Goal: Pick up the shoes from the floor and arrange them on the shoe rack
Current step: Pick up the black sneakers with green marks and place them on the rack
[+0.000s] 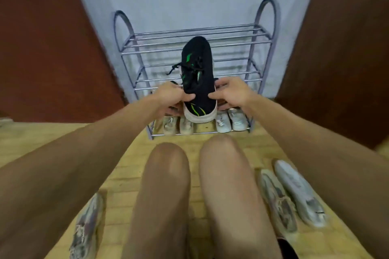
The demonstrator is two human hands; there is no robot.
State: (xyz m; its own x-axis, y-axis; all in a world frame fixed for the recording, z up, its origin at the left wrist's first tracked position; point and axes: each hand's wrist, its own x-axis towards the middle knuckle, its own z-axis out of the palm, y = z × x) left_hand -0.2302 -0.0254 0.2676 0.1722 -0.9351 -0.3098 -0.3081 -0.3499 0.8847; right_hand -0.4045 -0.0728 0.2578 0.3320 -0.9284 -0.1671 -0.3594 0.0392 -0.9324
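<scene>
- Your left grip [169, 96] and right grip [230, 92] pinch the black sneaker [197, 69] at its heel end, fingers curled on either side.
- The sneaker is held before the shoe rack [264, 33], toe away from you.
- Four pale shoes [186, 126] line the rack's bottom shelf.
- Three worn shoes [277, 197] lie on the floor [126, 174].

i count one black shoe [199, 82] with green marks, one metal shoe rack [231, 44], four pale shoes [221, 124] on its lowest shelf [202, 133], and three worn shoes [277, 202] on the floor [126, 166]: one left, two right. eight shoes in all.
</scene>
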